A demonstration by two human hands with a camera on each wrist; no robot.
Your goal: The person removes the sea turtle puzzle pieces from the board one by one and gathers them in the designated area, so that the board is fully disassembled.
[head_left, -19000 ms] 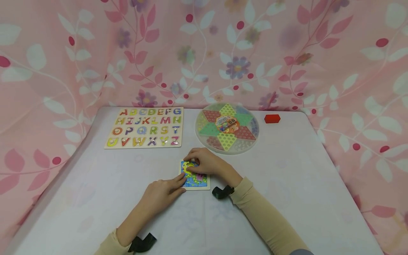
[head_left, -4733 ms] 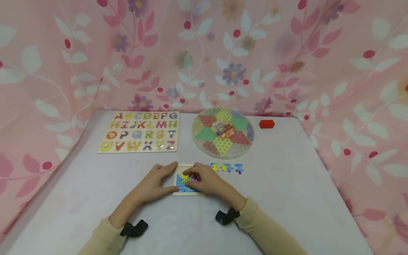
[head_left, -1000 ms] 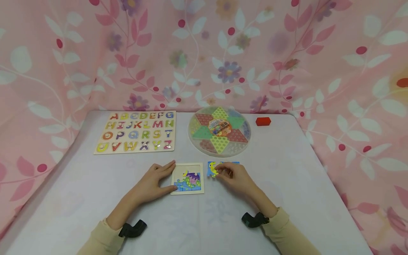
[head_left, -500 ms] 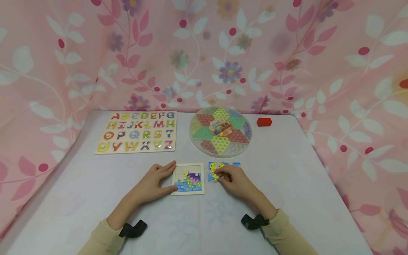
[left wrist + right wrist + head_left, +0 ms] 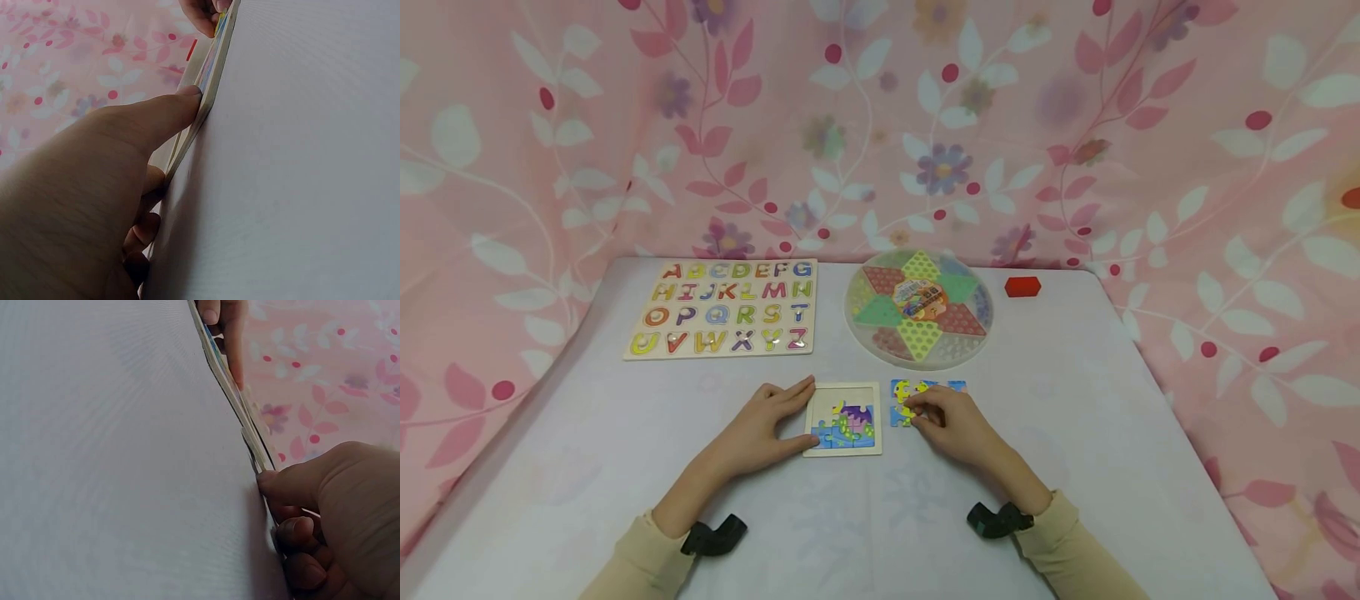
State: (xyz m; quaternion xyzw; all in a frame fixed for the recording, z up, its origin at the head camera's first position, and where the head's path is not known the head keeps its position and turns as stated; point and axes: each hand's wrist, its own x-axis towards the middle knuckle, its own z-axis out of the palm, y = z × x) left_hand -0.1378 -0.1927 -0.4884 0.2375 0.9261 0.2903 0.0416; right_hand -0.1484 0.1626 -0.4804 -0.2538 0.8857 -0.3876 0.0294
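In the head view, a small wooden jigsaw frame point(image 5: 842, 456) lies on the table, partly filled with a purple, green and blue picture. Its top and upper left show bare wood. My left hand point(image 5: 758, 432) spans the frame's left side, thumb on the lower corner and straight fingertips at the upper one. To the right of the frame lies a small group of loose yellow and blue jigsaw pieces point(image 5: 901, 389). Thumb and index finger of my right hand point(image 5: 951, 423) pinch a jigsaw piece point(image 5: 898, 417) at the group's lower left. This hand partly covers the group.
Behind the frame lie a wooden alphabet board point(image 5: 722, 308) with knobbed letters and a round Chinese checkers board point(image 5: 919, 310) in a clear case. A red block point(image 5: 1022, 287) sits at the back right. A pink floral curtain point(image 5: 880, 125) hangs beyond the white table point(image 5: 820, 533).
Compared with 19 seconds ago, the frame holds fewer pieces. My right hand has moved from the frame to the loose pieces at its right. Over the last second, a piece was lowered there.
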